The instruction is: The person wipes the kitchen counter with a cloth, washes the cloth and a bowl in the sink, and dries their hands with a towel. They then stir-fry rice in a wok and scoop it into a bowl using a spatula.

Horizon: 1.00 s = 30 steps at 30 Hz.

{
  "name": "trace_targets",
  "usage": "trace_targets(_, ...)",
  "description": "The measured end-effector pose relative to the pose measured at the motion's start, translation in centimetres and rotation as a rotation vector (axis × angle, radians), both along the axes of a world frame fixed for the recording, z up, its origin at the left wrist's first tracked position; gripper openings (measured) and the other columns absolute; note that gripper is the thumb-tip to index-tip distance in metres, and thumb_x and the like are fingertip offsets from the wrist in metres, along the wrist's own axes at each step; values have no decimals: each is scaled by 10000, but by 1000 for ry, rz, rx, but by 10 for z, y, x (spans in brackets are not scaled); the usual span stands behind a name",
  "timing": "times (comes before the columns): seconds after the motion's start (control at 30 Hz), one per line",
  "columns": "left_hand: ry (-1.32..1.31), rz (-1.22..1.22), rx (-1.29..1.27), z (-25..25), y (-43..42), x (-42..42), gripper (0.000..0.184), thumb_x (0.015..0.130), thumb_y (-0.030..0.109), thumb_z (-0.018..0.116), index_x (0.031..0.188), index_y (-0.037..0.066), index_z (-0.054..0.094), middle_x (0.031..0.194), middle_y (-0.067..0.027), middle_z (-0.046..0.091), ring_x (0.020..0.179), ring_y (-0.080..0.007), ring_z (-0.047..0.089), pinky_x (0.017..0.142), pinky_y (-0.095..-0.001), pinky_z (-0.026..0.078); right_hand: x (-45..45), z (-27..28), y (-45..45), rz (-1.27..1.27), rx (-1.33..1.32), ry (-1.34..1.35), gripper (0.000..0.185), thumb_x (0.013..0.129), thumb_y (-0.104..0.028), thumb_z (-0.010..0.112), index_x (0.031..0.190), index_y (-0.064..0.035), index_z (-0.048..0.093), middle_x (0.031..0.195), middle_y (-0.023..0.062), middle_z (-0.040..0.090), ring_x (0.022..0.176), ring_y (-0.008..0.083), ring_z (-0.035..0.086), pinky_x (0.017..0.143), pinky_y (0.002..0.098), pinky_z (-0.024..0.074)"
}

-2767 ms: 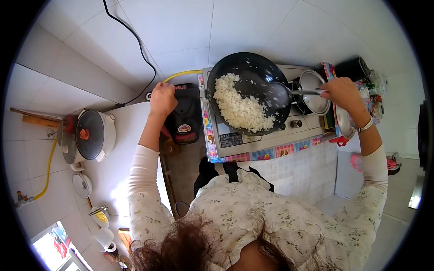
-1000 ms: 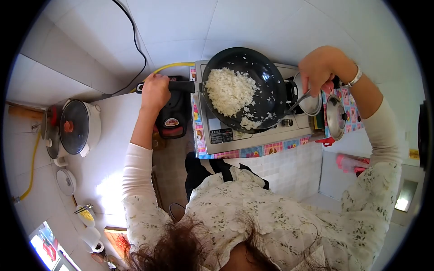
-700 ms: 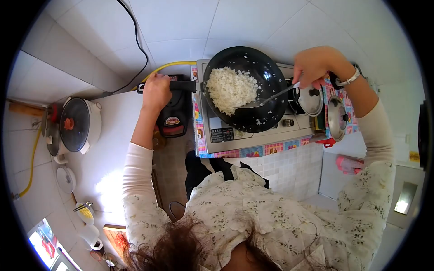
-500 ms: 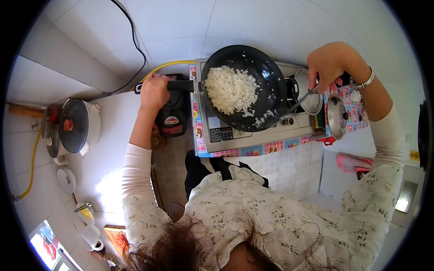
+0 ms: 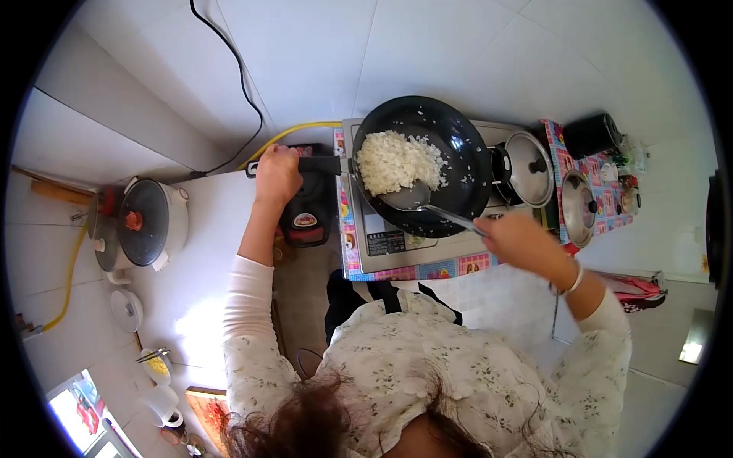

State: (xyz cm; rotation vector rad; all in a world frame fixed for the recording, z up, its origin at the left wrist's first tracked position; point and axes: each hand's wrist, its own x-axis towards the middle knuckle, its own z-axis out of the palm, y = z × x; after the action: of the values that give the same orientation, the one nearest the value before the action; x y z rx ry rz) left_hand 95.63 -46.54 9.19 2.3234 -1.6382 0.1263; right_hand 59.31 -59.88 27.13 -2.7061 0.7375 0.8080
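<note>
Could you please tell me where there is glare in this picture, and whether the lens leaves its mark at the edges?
Head view: strong glare on the counter; head view: the window is partly washed out; head view: small highlights inside the wok; head view: black, rounded edges, suggesting a very wide lens.

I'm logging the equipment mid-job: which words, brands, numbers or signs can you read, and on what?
No text is legible.
Dark label on the stove: pale print, too small to read.
Oval badge on the black appliance left of the stove: too blurred to read.
</note>
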Motion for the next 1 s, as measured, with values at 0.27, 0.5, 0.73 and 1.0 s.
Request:
trace_targets(0.27, -1, -13, 34, 4, 0, -1, 101, 602, -15, 550, 694, 24, 563, 784, -144, 603, 898, -338, 554, 849, -389, 437, -48, -40, -1, -399, 205, -392, 348, 844, -146, 576, 1180, -55, 573, 558, 106, 564, 440, 165, 545, 452, 323, 447)
trace_targets(0.5, 9, -1, 55, 10, 1, -2, 114, 601, -15, 545, 705, 20, 572, 791, -151, 603, 880, -340, 547, 807, -404, 444, -43, 47, -11, -685, 376, -77, 350, 839, -161, 586, 1178, -75, 591, 566, 82, 579, 403, 121, 507, 382, 252, 415)
trace_targets(0.73, 0, -22, 30, 6, 2, -1, 111, 601, -21, 534, 697, 20, 572, 788, -158, 605, 872, -342, 550, 809, -404, 444, -5, 13, 11, 134, -67, -70, 197, 794, -153, 589, 943, -30, 620, 649, 176, 604, 628, 327, 616, 552, 415, 490)
trace_targets(1.0, -11, -37, 33, 12, 2, -5, 131, 598, -24, 534, 711, 20, 584, 779, -163, 607, 866, -342, 552, 810, -400, 442, -25, -70, 5, -132, -121, -438, 188, 794, -92, 550, 953, -18, 618, 657, 209, 601, 586, 326, 610, 538, 406, 489)
